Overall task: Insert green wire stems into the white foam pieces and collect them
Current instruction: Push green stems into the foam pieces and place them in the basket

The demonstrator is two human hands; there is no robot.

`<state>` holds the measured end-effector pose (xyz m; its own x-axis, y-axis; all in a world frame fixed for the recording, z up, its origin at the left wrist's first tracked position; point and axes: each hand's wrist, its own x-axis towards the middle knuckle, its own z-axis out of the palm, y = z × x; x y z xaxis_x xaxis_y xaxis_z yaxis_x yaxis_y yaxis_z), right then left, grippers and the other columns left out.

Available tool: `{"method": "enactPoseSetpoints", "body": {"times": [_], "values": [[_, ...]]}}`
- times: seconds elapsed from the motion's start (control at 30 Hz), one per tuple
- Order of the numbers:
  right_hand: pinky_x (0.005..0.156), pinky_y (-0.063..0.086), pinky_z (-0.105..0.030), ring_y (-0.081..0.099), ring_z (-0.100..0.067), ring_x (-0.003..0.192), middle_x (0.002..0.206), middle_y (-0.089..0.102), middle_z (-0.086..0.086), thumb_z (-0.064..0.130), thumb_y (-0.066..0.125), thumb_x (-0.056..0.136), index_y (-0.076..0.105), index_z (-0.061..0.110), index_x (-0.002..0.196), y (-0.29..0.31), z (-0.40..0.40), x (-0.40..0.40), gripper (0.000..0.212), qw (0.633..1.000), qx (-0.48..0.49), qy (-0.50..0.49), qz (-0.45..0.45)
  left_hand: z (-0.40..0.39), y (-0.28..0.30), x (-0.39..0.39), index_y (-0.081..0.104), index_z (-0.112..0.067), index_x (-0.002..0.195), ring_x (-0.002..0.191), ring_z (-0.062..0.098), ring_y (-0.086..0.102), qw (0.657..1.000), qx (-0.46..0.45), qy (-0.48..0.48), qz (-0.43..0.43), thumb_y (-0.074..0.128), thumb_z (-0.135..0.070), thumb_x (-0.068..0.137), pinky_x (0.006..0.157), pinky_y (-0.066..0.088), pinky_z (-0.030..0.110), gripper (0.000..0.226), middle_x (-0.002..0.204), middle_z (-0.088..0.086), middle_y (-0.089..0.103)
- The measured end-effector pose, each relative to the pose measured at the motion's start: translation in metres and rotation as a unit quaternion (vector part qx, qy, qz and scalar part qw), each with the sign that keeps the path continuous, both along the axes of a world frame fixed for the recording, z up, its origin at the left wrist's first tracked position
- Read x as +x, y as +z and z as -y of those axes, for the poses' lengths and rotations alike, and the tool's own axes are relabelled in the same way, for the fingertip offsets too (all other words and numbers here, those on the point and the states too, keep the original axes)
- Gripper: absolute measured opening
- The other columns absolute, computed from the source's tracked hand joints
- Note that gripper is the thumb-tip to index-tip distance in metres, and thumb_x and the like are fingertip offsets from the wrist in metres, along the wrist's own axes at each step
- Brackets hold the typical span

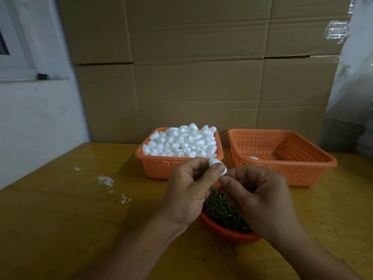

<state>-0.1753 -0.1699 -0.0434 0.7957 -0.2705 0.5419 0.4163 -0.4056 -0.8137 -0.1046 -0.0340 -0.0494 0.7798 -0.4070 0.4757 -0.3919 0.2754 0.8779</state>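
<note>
The left hand (187, 190) is pinching a white foam piece (217, 165) between thumb and fingers (219, 171), holding it up just in front of the full basket. The right hand (260, 197) is meeting it from the right, its fingers curled in and the thumb tip touching the foam's lower end; whether a stem is pinched there I cannot tell, since nothing green is showing between the fingertips. Right beneath both hands, an orange bowl (226, 231) of green stems (222, 211) is sitting on the tabletop (80, 219). Behind it on the left, an orange basket (159, 166) is brimming with foam pieces (181, 141). Beside it on the right, a second orange basket (302, 176) is holding one white piece (253, 158) near its front left corner. White crumbs (106, 180) are lying on the tabletop to the left. Brown cardboard (201, 77) is standing behind everything, and no writing or label on it is readable.
</note>
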Motion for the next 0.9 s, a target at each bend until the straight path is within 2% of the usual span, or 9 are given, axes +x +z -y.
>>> {"method": "enactPoseSetpoints", "body": {"times": [0.13,0.37,0.67,0.73,0.8,0.9], "values": [[0.044,0.043,-0.015,0.057,-0.003,0.043,0.058,0.070,-0.002,0.014,0.076,0.085,0.075,0.021,0.075,-0.002,-0.001,0.000,0.012,1.000,0.014,0.008,0.006,-0.001,0.001,0.000,0.071,-0.015,0.087,0.047,0.002,0.042,1.000,0.001,0.006,0.005,0.067,-0.034,0.085,0.047,0.036,0.014,0.019,0.056,-0.013,0.054],[0.047,0.041,-0.009,0.061,-0.002,0.047,0.058,0.069,0.011,0.011,0.077,0.084,0.075,0.021,0.076,-0.004,-0.002,0.001,0.013,0.998,-0.018,-0.002,0.057,-0.001,0.001,-0.003,0.071,-0.024,0.077,0.047,0.004,0.041,1.000,-0.011,-0.017,0.004,0.065,-0.032,0.090,0.045,0.036,0.016,0.016,0.054,-0.011,0.052],[0.046,0.042,-0.011,0.061,-0.002,0.048,0.058,0.069,0.005,0.022,0.073,0.080,0.074,0.020,0.074,-0.006,-0.001,0.005,0.006,0.998,0.035,0.022,0.048,0.001,-0.002,-0.003,0.073,-0.024,0.086,0.046,0.001,0.044,1.000,-0.014,-0.019,0.021,0.064,-0.029,0.093,0.046,0.036,0.013,0.013,0.054,-0.012,0.052],[0.046,0.042,-0.010,0.060,-0.002,0.049,0.060,0.070,0.003,0.024,0.074,0.079,0.074,0.021,0.074,-0.002,0.004,0.005,0.006,0.999,0.033,0.007,0.036,0.001,-0.003,-0.002,0.073,-0.021,0.100,0.050,-0.001,0.051,0.999,-0.004,-0.016,0.031,0.064,-0.030,0.094,0.050,0.039,0.009,0.014,0.056,-0.014,0.056],[0.047,0.045,-0.013,0.060,-0.004,0.052,0.066,0.071,0.003,0.036,0.074,0.076,0.075,0.027,0.076,0.005,0.016,0.007,0.010,0.999,0.001,-0.031,0.013,0.001,-0.008,-0.001,0.070,-0.022,0.111,0.054,0.002,0.049,0.999,0.019,0.007,0.046,0.066,-0.034,0.093,0.054,0.041,0.015,0.021,0.058,-0.012,0.052],[0.043,0.047,-0.019,0.058,-0.008,0.050,0.068,0.071,0.005,0.035,0.074,0.081,0.075,0.031,0.076,0.019,0.047,0.021,0.006,0.992,-0.038,-0.117,-0.013,0.003,-0.015,0.001,0.067,-0.022,0.106,0.060,0.009,0.051,0.993,0.065,0.053,0.086,0.066,-0.028,0.095,0.060,0.046,0.026,0.013,0.061,-0.007,0.054]]}}
